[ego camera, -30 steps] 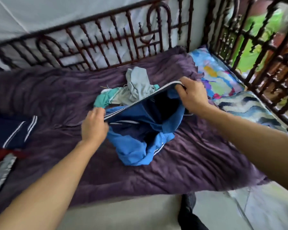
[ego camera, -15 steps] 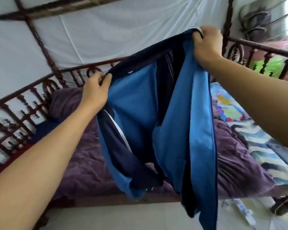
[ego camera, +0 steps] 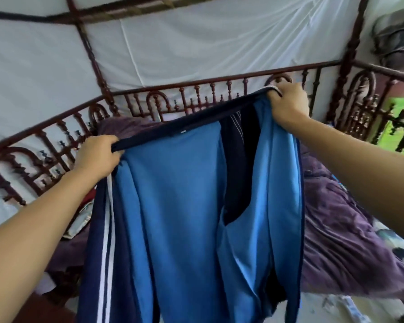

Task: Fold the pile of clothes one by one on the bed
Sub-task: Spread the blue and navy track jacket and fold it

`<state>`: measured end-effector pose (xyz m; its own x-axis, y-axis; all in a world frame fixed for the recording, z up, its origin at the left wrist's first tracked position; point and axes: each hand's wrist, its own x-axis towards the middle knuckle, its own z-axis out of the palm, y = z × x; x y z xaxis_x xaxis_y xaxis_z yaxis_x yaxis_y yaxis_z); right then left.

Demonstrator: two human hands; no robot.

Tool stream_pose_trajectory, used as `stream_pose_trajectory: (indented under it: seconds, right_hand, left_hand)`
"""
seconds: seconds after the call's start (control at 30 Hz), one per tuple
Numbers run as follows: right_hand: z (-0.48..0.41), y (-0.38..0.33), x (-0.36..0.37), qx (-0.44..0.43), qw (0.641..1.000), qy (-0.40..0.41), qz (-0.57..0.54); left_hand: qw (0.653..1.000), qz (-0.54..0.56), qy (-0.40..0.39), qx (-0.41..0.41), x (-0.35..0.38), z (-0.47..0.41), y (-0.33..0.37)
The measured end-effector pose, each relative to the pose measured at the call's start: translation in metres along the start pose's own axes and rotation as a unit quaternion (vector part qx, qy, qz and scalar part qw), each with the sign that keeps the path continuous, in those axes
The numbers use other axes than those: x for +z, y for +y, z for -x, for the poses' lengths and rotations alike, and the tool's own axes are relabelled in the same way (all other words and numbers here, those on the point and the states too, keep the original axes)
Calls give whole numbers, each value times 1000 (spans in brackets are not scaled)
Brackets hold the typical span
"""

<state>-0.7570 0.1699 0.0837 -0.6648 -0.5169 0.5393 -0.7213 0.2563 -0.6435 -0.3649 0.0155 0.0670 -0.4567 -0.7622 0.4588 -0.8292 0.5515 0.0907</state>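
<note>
- Left fingers [ego camera: 114, 143]: curled over the end of a navy band [ego camera: 184, 128], thumb underneath; firm grasp.
- Right fingers [ego camera: 275, 93]: clenched round the other end of the same band, a bit of white edging showing above the knuckles.
- Left hand [ego camera: 98, 157] sits lower and nearer; right hand [ego camera: 289, 104] is higher and further out. The band runs taut and slanted between them.
- Task item: blue track garment [ego camera: 173, 206], navy outside with white stripes, lighter blue inside facing the camera. Jacket or trousers: cannot tell.
- Position: garment is held up in the air and hangs full length over the near edge of the bed, clear of the purple blanket [ego camera: 348, 241] as far as visible. Lower end leaves the frame.
- Beyond: iron bed rail [ego camera: 196, 89] on the far edge, white netting [ego camera: 173, 43] behind it.
- Pale cloth [ego camera: 79, 220] lies by the bed's left edge under the left forearm; folded or not, cannot tell.
- Progress, judged: this piece is opened out only; no fold is made. Laying flat and folding remain.
- The rest of the pile is hidden behind the garment; count left unknown.
</note>
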Motion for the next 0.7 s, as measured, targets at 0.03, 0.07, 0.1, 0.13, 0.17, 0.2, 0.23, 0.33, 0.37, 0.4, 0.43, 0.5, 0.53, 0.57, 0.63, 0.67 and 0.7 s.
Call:
stream_pose_trajectory:
  seconds: [0.03,0.07,0.1,0.13,0.17,0.2,0.23,0.33,0.37,0.4,0.43,0.5,0.53,0.57,0.63,0.67,0.7]
  right_hand:
    - [-2,1,9,2,1000,-6,5]
    - [-4,2,18,1,1000,-12,10]
    - [-8,2,27,1,1000,-17,15]
    - [-12,2,37,0,1000,-22,22]
    - [-17,3,47,-5,999,-24,31]
    - [-23,5,59,-13,999,-26,41]
    - [-29,9,72,-25,998,-30,51]
    - [-54,31,122,-61,992,-61,94]
    - [-64,40,141,-65,989,-74,112]
    - [-73,52,162,-65,986,-86,126]
    - [-83,63,184,-61,984,-98,136]
    - [-102,86,232,-50,980,-126,146]
    - [-111,98,257,-42,978,-139,150]
    - [-120,110,282,-30,975,-153,156]
    - [-134,131,331,-4,967,-188,171]
    - [-140,141,356,9,961,-209,181]
    - [-145,149,380,21,953,-231,193]
  left_hand:
    - [1000,4,8,-6,3,-5,-6]
    - [1000,15,14,-15,8,-12,-11]
    - [999,27,17,-28,13,-21,-16]
    - [998,37,17,-47,19,-31,-20]
    - [997,49,16,-64,28,-42,-24]
    - [995,55,9,-83,39,-53,-28]
    - [994,54,-1,-95,52,-64,-31]
    - [994,-1,-20,-109,97,-98,-35]
    - [994,-26,-22,-104,115,-111,-36]
    - [994,-51,-26,-95,133,-125,-37]
    - [993,-74,-33,-83,153,-140,-39]
    - [989,-114,-57,-69,195,-170,-42]
    - [987,-130,-70,-67,217,-186,-44]
    - [984,-141,-86,-67,239,-201,-47]
    - [980,-134,-123,-78,285,-229,-54]
    - [978,-115,-142,-97,308,-241,-58]
    - [973,-90,-165,-132,331,-253,-63]
